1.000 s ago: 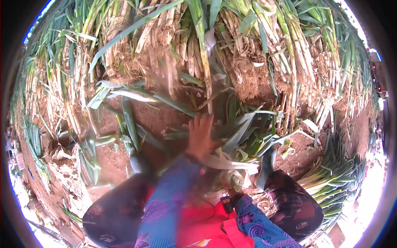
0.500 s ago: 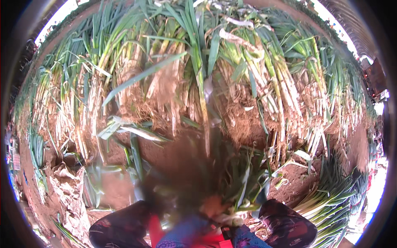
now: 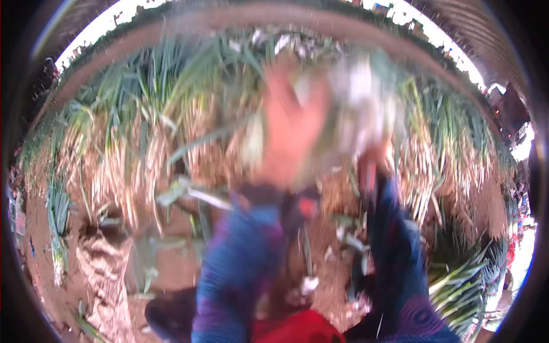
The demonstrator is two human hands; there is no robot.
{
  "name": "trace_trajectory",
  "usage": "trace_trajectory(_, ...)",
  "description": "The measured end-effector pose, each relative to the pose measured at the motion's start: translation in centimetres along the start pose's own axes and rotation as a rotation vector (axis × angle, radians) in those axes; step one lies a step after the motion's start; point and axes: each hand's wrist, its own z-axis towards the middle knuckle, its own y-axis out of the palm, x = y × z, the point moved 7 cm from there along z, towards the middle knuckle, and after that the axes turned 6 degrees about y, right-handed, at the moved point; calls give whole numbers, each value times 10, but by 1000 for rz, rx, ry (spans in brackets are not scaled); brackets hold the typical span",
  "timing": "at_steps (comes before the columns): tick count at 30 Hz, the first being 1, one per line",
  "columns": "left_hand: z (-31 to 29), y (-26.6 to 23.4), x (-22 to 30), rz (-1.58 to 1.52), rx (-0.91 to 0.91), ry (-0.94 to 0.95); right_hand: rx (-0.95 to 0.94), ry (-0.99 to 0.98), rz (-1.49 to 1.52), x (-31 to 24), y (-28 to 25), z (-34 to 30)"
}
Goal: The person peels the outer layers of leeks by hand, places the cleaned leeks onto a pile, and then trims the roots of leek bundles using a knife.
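My left hand (image 3: 291,123) reaches out over the row of leeks, its thumb and fingers spread apart and smeared by motion. To its right, my right hand (image 3: 374,160) is small and blurred at the lower end of a pale white-and-green bundle (image 3: 366,108). That bundle looks like leeks but is too smeared to be sure, and whether the right fingers grip it is unclear. Around both hands the leeks (image 3: 206,126) lie packed side by side, green tops away from me and white, rooty ends toward me.
Loose leaf scraps (image 3: 211,199) litter the brown soil in front of me. A crumpled tan sack (image 3: 103,274) lies at the near left. More green onions (image 3: 457,291) are heaped at the near right. Beyond the row runs a bare dirt strip (image 3: 229,20).
Both hands have swung up from a dark blur near my lap to the far part of the leek row. A pale blurred bundle now shows by my right hand. The view has tilted upward.
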Motion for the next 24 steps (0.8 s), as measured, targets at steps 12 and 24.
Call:
trace_trajectory(12, -165, -208, 2, 86, -258, -659, -548, 521, -405, 191, 75, -79)
trace_trajectory(24, -138, -229, -21, 27, 223, -682, -283, 706, -377, 429, 25, -112)
